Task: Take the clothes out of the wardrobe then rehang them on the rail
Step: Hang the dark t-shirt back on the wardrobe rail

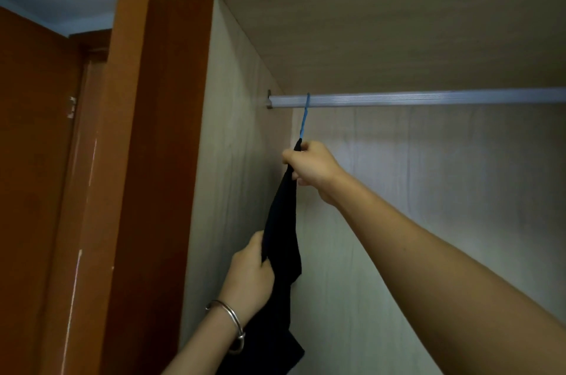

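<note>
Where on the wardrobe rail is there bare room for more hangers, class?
The rail is bare from the blue hanger rightward to the picture's edge. The end by the side wall is crowded: the blue hanger, black garment, right hand and left hand cluster there.

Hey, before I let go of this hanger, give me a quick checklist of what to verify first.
1. The thin blue hanger hook sits over the silver metal rail: ok.
2. The right hand grips the top of the black cloth garment, just under the hook's stem: ok.
3. The left hand holds the garment lower down: ok.
4. The garment is seated on the hanger's shoulders: cannot tell, the cloth hides them.
5. The hanger hangs straight: not ok, its blue stem slants down towards the left.
</note>
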`<action>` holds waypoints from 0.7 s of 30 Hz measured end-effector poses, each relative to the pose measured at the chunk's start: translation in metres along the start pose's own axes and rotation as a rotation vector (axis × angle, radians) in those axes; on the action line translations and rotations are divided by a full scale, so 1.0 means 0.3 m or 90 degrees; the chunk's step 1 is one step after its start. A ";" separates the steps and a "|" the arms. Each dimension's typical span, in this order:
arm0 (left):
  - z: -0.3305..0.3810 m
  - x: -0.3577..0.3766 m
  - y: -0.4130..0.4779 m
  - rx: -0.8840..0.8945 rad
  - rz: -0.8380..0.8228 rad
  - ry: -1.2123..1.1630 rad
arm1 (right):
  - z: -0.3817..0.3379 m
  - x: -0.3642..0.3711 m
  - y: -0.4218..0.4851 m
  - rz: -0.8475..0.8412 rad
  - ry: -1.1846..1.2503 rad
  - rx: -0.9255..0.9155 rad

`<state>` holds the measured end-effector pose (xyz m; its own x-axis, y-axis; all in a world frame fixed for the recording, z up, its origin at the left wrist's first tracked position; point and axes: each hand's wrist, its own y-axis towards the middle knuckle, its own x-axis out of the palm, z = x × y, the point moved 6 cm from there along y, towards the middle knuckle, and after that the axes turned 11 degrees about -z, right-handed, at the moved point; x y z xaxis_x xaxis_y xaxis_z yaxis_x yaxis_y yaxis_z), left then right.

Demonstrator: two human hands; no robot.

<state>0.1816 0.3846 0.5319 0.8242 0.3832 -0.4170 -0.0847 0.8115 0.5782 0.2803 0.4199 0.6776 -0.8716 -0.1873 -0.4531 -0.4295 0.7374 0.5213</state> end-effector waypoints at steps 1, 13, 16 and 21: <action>-0.003 0.000 0.002 -0.007 -0.008 0.001 | -0.003 0.004 0.000 -0.003 -0.001 0.001; -0.013 0.016 -0.003 0.023 -0.048 0.017 | 0.047 0.007 -0.031 0.004 -0.041 0.009; -0.039 0.010 -0.018 0.034 -0.026 0.051 | 0.081 0.013 -0.080 0.020 0.012 -0.015; -0.121 0.055 -0.085 -0.002 -0.027 0.079 | 0.240 0.018 -0.218 0.006 0.010 0.009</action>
<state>0.1772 0.3863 0.4847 0.7513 0.4000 -0.5249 -0.0533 0.8296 0.5558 0.3208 0.4175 0.5890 -0.8790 -0.1906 -0.4371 -0.4185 0.7478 0.5154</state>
